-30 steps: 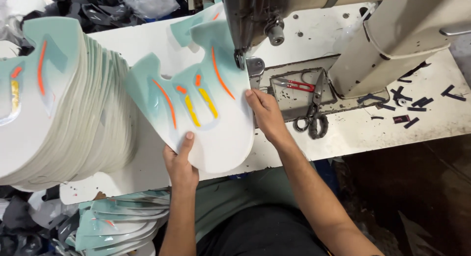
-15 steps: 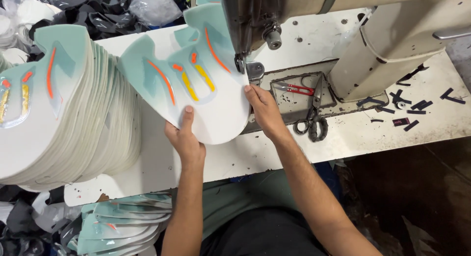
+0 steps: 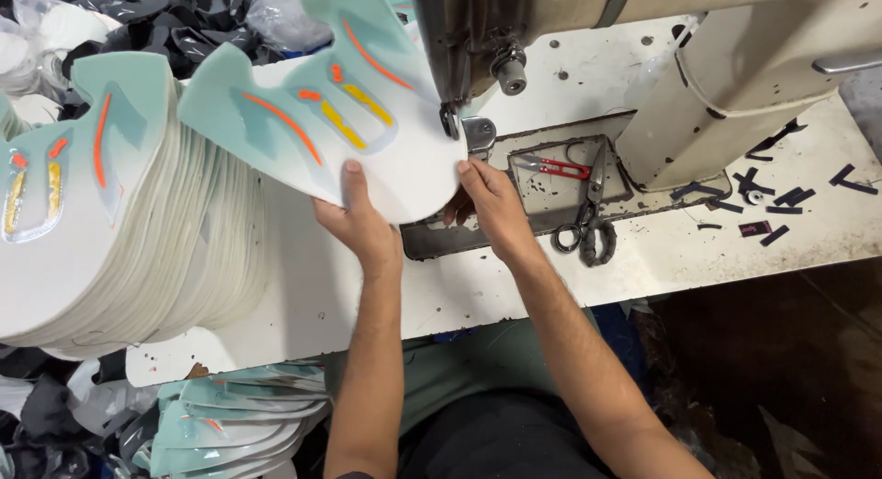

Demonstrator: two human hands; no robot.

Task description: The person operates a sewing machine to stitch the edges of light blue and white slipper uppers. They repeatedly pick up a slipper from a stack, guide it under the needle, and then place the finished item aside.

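A mint-and-white shoe upper panel (image 3: 331,112) with orange and yellow stripes lies under the sewing machine head (image 3: 478,38), its edge at the needle and presser foot (image 3: 452,121). My left hand (image 3: 358,217) grips the panel's near edge with the thumb on top. My right hand (image 3: 487,199) pinches the edge on the right, close to the presser foot, fingers curled beneath it.
A tall fanned stack of matching panels (image 3: 101,222) fills the left. More panels (image 3: 230,424) sit below the table edge. Scissors (image 3: 588,217) and red thread snips (image 3: 551,167) rest on the machine bed. Dark scraps (image 3: 772,199) litter the white table (image 3: 303,295).
Both hands have turned the panel counter-clockwise and pushed it away from me, further under the machine head. The view has also shifted closer to the needle.
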